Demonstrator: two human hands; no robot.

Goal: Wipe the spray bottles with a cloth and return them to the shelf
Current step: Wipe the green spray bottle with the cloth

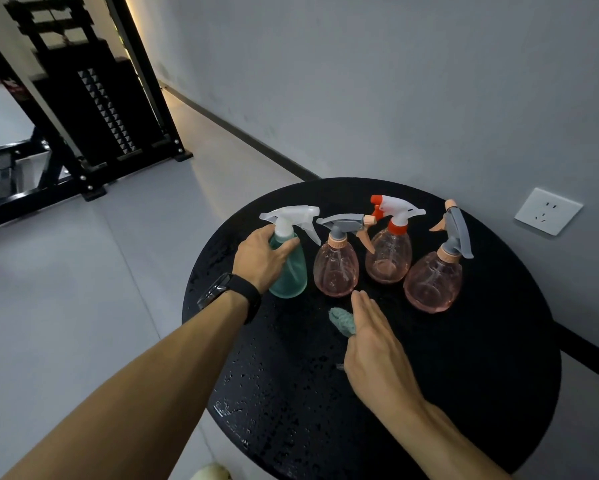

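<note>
Left hand point(261, 256) wraps the green spray bottle point(291, 271) at the desk point(481, 375) edge, hiding its near side, while the flat, fingers-together right hand point(374, 348) covers most of the cloth point(341, 320) just before it; no labels readable.

We see translucent glossy plastic spray bottles point(336, 268), one teal bottle point(291, 275) frosted; a fuzzy, ribbed cloth point(342, 321); and a black table point(481, 375), matt, speckled with droplets.
</note>
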